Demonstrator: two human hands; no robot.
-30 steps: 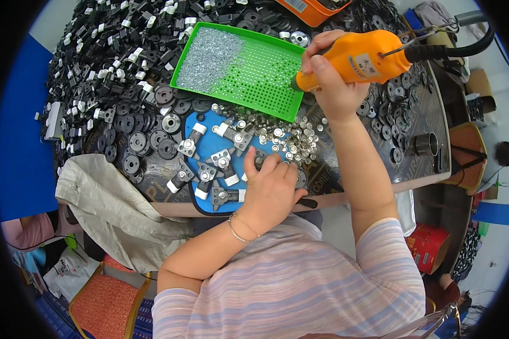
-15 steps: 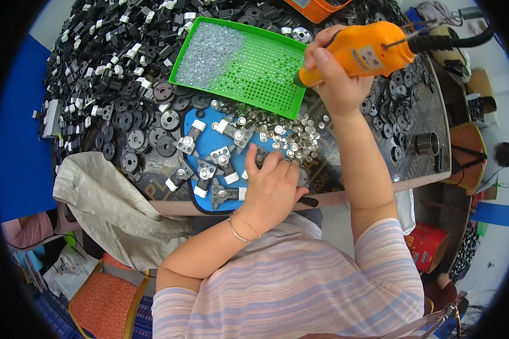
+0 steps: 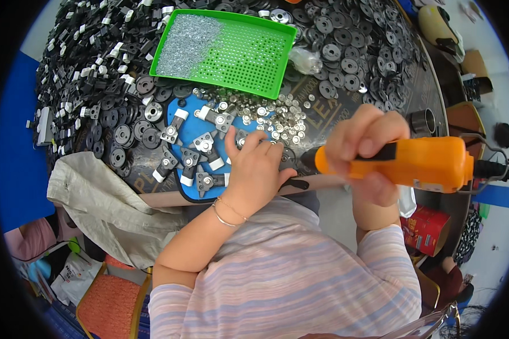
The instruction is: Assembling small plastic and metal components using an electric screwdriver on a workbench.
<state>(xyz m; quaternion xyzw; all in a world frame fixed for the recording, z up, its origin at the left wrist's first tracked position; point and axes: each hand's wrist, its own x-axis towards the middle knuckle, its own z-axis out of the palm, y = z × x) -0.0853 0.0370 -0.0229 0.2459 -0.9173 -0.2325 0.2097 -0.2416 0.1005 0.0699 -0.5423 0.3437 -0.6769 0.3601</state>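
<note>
My right hand (image 3: 370, 150) is wrapped round an orange electric screwdriver (image 3: 438, 164), held level over the table's near right part. Its dark nose points left, toward my left hand (image 3: 257, 169). The fingers of that hand are curled down over a dark grey part (image 3: 241, 138) at the right side of a blue mat (image 3: 184, 107); the hand hides most of the part. Several grey brackets with white-ended stems (image 3: 203, 142) lie on the mat, left of my left hand. Small silver metal pieces (image 3: 291, 121) are heaped just beyond it.
A green perforated tray (image 3: 249, 53) with silver screws (image 3: 186, 45) at its left end stands beyond the mat. Black parts with white ends (image 3: 90, 62) are piled at far left, dark discs (image 3: 345, 51) at far right. A metal cup (image 3: 423, 121) stands near the right edge; beige cloth (image 3: 104, 198) hangs at left.
My right hand has brought the electric screwdriver from the green tray's right end down toward me, nose near my left hand. The left hand stays on the grey part; the whole view has shifted slightly.
</note>
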